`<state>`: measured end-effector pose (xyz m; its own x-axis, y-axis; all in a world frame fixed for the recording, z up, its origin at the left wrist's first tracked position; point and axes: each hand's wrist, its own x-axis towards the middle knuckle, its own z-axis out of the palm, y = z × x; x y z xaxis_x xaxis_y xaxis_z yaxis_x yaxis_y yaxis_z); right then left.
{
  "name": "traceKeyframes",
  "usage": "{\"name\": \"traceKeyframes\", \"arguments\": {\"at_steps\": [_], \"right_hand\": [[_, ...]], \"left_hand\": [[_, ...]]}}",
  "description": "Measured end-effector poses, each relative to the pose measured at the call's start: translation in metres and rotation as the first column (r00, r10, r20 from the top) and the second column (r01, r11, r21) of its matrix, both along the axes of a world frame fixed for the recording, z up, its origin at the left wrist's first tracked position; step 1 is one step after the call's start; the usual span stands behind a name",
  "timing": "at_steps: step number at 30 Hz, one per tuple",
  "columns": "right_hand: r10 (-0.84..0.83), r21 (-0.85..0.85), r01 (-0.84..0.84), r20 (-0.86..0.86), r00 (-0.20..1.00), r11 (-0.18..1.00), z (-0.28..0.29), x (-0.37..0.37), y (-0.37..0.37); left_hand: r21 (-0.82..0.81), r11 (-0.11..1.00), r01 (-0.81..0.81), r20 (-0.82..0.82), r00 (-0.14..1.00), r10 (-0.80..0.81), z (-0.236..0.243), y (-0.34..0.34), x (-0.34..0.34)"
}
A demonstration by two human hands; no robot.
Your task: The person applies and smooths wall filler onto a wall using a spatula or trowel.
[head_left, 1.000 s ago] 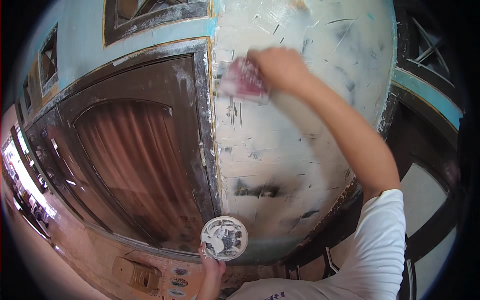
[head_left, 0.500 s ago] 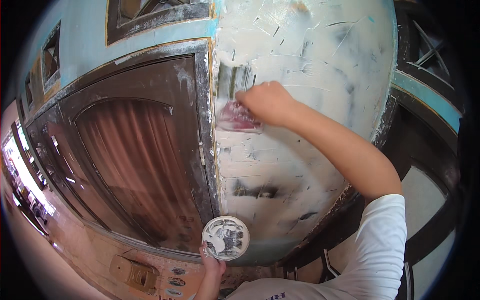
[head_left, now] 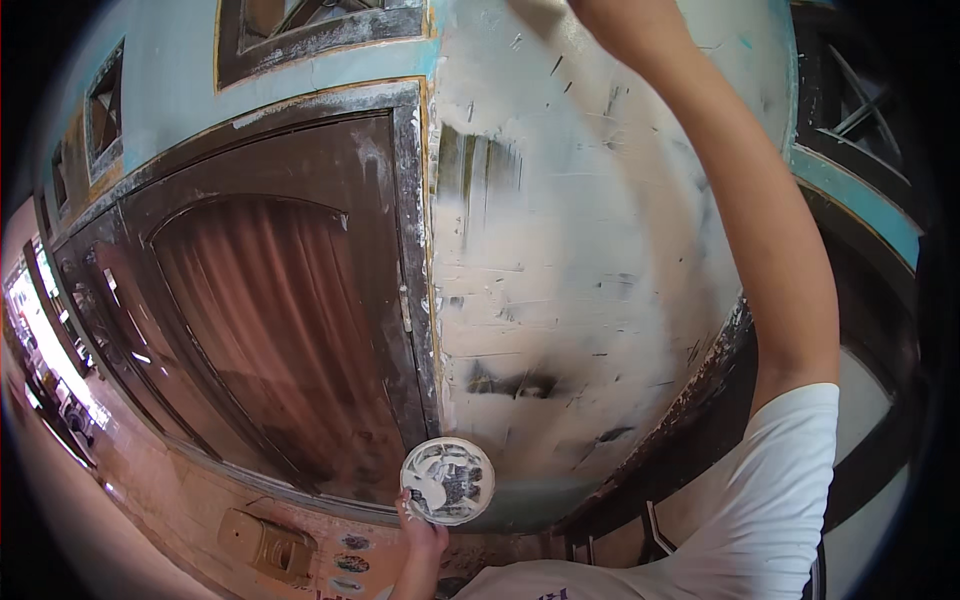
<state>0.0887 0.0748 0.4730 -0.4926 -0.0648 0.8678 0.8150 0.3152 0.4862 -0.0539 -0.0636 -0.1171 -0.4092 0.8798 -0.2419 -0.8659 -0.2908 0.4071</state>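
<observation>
My left hand (head_left: 424, 535) holds a round tub (head_left: 491, 478) by its side, low in front of the wall. White putty (head_left: 430, 490) lies in the tub, smeared about its inside. My right arm reaches high, and my right hand (head_left: 625, 22) is at the top edge of the view, partly cut off. A blurred edge of the scraper (head_left: 541, 14) shows beside its fingers; most of the tool is out of view. The wall (head_left: 570, 300) carries patchy white putty, with dark streaks showing through near the door frame and lower down.
Left of the wall stands a dark wooden door (head_left: 360, 250) with a reddish curtain (head_left: 265, 290) behind its panel. A brown plastic stool (head_left: 265, 545) is on the tiled floor, lower left. Another dark door frame (head_left: 860, 270) stands at the right.
My right hand has swept upward and right, from beside the door frame to the top edge. Smoother putty now covers the middle of the wall. The tub has barely shifted.
</observation>
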Motion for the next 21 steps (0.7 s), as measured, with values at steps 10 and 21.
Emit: {"name": "traceKeyframes", "arguments": {"at_steps": [10,21], "right_hand": [[0.168,-0.086,-0.153,0.210,0.963,0.984,-0.208,-0.031,0.086],[0.385,-0.248,-0.333,0.204,0.900,0.910,-0.398,-0.004,0.036]], "left_hand": [[0.023,0.999,0.029,0.009,1.000,-0.029,0.004,-0.004,0.004],[0.064,0.998,-0.006,-0.024,1.000,0.007,-0.038,-0.018,-0.001]]}}
